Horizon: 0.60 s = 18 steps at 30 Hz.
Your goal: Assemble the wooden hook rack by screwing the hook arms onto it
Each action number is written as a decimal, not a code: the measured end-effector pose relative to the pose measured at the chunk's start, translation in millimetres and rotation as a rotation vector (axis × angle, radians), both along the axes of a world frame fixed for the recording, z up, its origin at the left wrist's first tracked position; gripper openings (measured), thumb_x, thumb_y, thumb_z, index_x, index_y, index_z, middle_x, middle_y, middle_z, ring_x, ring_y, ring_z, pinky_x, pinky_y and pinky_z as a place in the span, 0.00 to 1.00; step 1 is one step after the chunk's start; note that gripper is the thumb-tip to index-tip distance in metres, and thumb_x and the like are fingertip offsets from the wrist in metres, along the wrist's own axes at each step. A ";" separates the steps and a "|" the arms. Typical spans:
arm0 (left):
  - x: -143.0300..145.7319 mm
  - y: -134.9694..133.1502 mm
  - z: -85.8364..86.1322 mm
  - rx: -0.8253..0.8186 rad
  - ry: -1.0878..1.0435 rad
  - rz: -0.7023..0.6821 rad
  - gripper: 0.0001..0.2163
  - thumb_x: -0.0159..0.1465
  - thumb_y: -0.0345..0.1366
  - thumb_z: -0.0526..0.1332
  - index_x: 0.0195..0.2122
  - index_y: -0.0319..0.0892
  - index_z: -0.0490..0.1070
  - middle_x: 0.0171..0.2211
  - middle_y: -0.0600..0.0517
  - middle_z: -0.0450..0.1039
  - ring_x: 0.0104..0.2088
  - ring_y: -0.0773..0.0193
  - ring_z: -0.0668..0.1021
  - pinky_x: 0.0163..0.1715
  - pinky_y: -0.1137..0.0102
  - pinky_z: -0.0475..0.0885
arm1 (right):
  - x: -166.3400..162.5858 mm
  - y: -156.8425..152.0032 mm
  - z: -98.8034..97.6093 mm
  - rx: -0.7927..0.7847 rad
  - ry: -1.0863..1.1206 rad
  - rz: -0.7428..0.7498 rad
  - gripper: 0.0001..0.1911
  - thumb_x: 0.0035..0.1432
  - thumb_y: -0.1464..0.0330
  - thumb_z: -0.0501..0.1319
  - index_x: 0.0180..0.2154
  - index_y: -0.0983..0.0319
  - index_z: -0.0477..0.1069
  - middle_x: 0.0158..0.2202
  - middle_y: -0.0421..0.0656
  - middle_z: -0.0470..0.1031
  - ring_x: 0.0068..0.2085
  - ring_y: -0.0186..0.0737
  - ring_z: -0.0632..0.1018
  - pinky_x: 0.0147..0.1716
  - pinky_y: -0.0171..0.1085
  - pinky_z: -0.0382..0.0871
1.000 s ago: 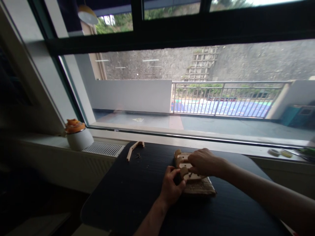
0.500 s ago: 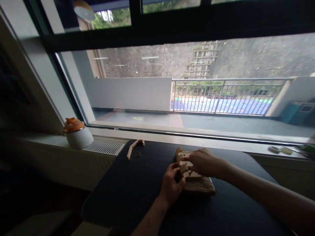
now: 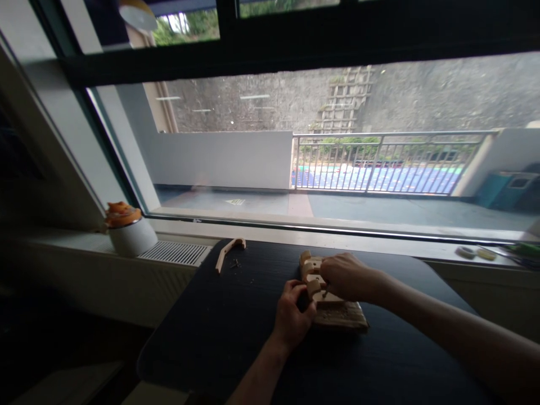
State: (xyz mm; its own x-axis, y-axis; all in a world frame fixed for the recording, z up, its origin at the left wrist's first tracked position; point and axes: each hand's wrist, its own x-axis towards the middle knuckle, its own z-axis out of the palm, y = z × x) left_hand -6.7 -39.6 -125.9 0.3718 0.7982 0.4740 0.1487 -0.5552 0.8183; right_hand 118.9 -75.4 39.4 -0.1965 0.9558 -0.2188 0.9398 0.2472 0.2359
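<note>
A rough wooden board [image 3: 341, 320] lies on the dark table. Several pale wooden hooks with curled ends lie side by side across it. My left hand [image 3: 294, 314] grips the curled end of the nearest wooden hook [image 3: 314, 288], fingers and thumb around it. Over the flat parts of the hooks, my right hand [image 3: 343, 277] is closed in a fist. A small dark piece, perhaps a screw, shows just below that fist; whatever it holds is hidden by the fingers.
A loose wooden hook [image 3: 228, 254] lies at the table's far left, beside small dark bits [image 3: 235, 263]. An orange-topped white pot [image 3: 131, 233] stands on the sill near a vent grille [image 3: 175, 253]. Tape rolls [image 3: 466, 252] sit on the sill at right, below the window.
Both hands keep nearly the same places on the hooks and board. The whole view has shifted slightly; the fist has turned a little at most.
</note>
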 end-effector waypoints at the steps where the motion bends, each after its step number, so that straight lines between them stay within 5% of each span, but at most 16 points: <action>1: 0.1 0.2 -0.6 0.003 0.001 0.004 0.11 0.54 0.29 0.61 0.39 0.42 0.73 0.43 0.48 0.68 0.43 0.60 0.74 0.46 0.66 0.71 | 0.8 0.2 -0.7 0.007 0.000 -0.003 0.10 0.52 0.73 0.57 0.34 0.65 0.76 0.33 0.51 0.78 0.37 0.47 0.78 0.31 0.37 0.65; 10: -0.2 1.4 -3.6 -0.005 0.001 0.012 0.11 0.53 0.29 0.62 0.39 0.42 0.72 0.43 0.49 0.68 0.42 0.60 0.74 0.45 0.66 0.72 | -5.7 -0.5 10.5 -0.053 -0.005 0.031 0.14 0.46 0.74 0.62 0.38 0.63 0.75 0.36 0.49 0.78 0.36 0.48 0.79 0.29 0.36 0.65; 18: 0.1 0.5 -2.5 -0.006 0.004 -0.007 0.11 0.53 0.29 0.61 0.39 0.42 0.72 0.42 0.49 0.67 0.41 0.62 0.74 0.43 0.69 0.72 | -10.1 4.1 4.6 -0.025 0.026 0.047 0.09 0.53 0.75 0.58 0.35 0.65 0.76 0.36 0.50 0.78 0.38 0.46 0.78 0.32 0.35 0.64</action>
